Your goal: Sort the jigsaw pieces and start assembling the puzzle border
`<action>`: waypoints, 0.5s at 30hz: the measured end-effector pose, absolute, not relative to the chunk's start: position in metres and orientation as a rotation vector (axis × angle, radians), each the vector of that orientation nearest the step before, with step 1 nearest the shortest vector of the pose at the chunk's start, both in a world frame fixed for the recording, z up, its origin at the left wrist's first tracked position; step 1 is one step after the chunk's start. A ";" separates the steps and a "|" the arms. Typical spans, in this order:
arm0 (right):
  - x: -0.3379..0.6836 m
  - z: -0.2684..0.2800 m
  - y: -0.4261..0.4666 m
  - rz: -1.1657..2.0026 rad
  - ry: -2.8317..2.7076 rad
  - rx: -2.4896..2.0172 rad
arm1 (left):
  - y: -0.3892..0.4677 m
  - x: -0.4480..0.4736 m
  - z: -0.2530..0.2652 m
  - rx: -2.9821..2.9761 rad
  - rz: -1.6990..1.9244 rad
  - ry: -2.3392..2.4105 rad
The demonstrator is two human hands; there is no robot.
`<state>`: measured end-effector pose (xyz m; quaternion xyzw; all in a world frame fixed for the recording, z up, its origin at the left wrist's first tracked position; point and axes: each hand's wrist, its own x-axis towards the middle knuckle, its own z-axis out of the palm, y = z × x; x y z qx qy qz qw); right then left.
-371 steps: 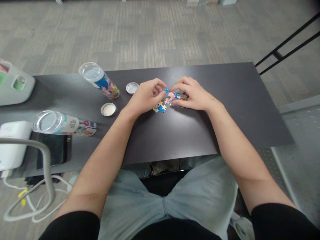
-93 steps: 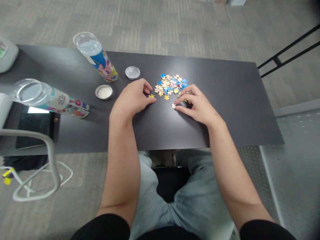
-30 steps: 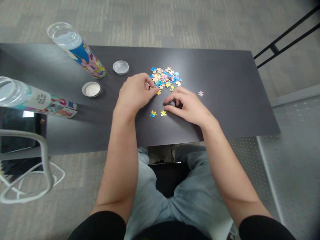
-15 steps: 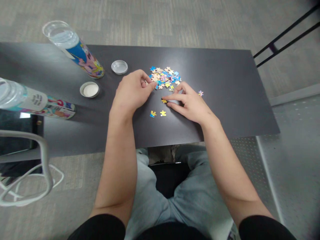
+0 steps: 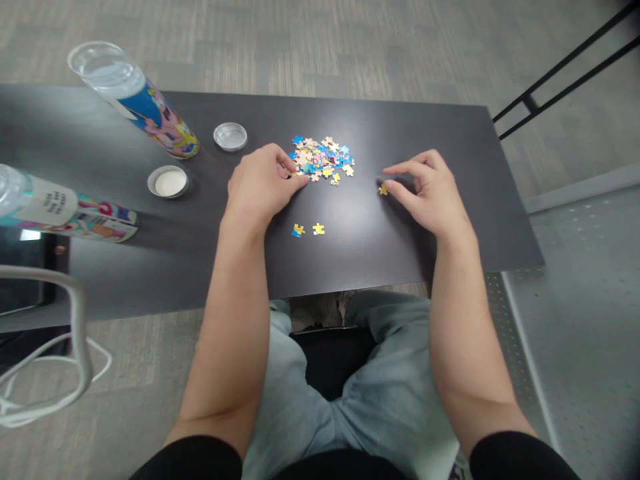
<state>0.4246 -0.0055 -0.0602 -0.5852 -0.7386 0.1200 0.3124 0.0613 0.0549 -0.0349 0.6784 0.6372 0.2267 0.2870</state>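
Observation:
A pile of small jigsaw puzzle pieces, mostly blue, tan and pink, lies on the dark table. My left hand rests at the pile's left edge, thumb and index finger a little apart, with no piece clearly held. Off to the right, my right hand has thumb and index finger spread. Just by its thumb tip is a yellow puzzle piece, which does not lie between the two fingertips. Nearer me lie a blue-and-yellow puzzle piece and a yellow puzzle piece, side by side and apart.
Two clear tubes with printed wraps, one at the back left and one farther left, stand on the table. A clear lid and a white-bottomed lid lie beside them. A white cable hangs at the lower left.
My right hand has moved right, and the yellow piece that was between its fingertips has moved with it. A purple piece at the right is now out of sight. My left hand stays by the pile.

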 end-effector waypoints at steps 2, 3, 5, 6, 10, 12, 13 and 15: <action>0.404 -0.060 -0.004 0.314 -1.993 -1.548 | 0.055 0.060 -0.035 1.820 0.588 1.664; 0.393 -0.060 -0.003 0.332 -2.032 -1.555 | 0.055 0.059 -0.034 1.824 0.580 1.641; 0.370 -0.059 -0.001 0.361 -2.094 -1.557 | 0.054 0.058 -0.032 1.838 0.572 1.591; 0.360 -0.059 0.000 0.367 -2.107 -1.560 | 0.054 0.058 -0.031 1.847 0.570 1.567; 0.340 -0.060 0.001 0.393 -2.117 -1.574 | 0.054 0.056 -0.028 1.874 0.543 1.510; 0.339 -0.060 0.000 0.414 -2.113 -1.565 | 0.054 0.055 -0.029 1.894 0.520 1.505; 0.340 -0.059 -0.001 0.427 -2.112 -1.555 | 0.055 0.055 -0.029 1.906 0.509 1.502; 0.342 -0.057 -0.002 0.459 -2.114 -1.525 | 0.056 0.055 -0.030 1.924 0.490 1.491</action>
